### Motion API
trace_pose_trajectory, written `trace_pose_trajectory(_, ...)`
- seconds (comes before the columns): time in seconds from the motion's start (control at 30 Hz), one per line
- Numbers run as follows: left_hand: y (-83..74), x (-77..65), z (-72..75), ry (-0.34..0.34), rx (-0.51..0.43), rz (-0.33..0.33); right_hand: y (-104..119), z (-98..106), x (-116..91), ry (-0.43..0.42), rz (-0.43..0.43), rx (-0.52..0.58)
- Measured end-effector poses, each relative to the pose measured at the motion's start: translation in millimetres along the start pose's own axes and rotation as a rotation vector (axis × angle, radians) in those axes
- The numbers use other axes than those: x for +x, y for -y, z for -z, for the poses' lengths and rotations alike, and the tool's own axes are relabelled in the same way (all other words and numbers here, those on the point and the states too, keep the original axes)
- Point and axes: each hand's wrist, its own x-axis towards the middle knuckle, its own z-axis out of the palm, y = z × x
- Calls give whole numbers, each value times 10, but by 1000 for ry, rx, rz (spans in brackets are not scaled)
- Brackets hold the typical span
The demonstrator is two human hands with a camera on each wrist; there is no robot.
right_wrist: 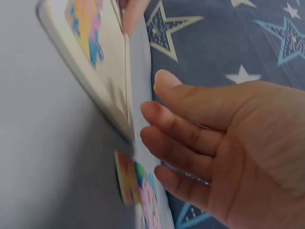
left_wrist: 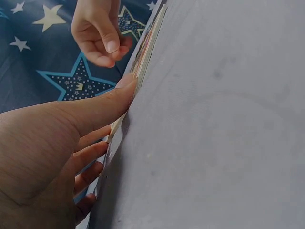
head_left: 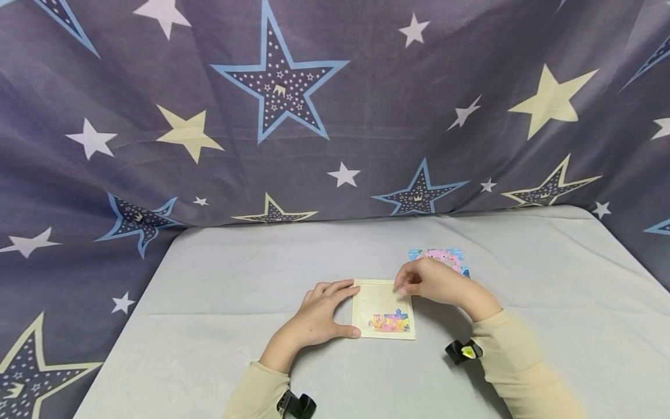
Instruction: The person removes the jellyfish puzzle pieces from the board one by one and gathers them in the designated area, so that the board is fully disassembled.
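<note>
A shallow, pale puzzle tray [head_left: 374, 297] lies flat on the cloth, with several joined jigsaw pieces [head_left: 389, 322] in its near right part. My left hand [head_left: 321, 317] rests against the tray's left side, thumb at the near corner and index finger at the far one. In the left wrist view its thumb [left_wrist: 107, 105] lies along the tray's edge, fingers fairly straight. Over the tray's far right corner hovers my right hand [head_left: 431, 282], fingers loosely bent. The right wrist view shows no piece between those fingers [right_wrist: 183, 131].
Behind the right hand lies a group of colourful jigsaw pieces [head_left: 445, 256] with a pink picture, partly hidden by that hand. A light grey cloth [head_left: 235, 279] covers the table. A dark curtain with stars [head_left: 345, 110] hangs at the back.
</note>
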Motion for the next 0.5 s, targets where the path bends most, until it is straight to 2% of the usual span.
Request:
trace_pose_trajectory(0.1,0,2,0,0,1,0,39,-64,26,29,38,20)
trace_pose_trajectory(0.23,2,3,-2,3,3,3,99,-139,36,89,24,59)
trace_pose_trajectory(0.37,2,-1,0,5,1,2,155,-198,35,149,36,50)
trace_pose_trajectory(0.5,0,-3,7,4,0,1,213,-251,43,175,74,11)
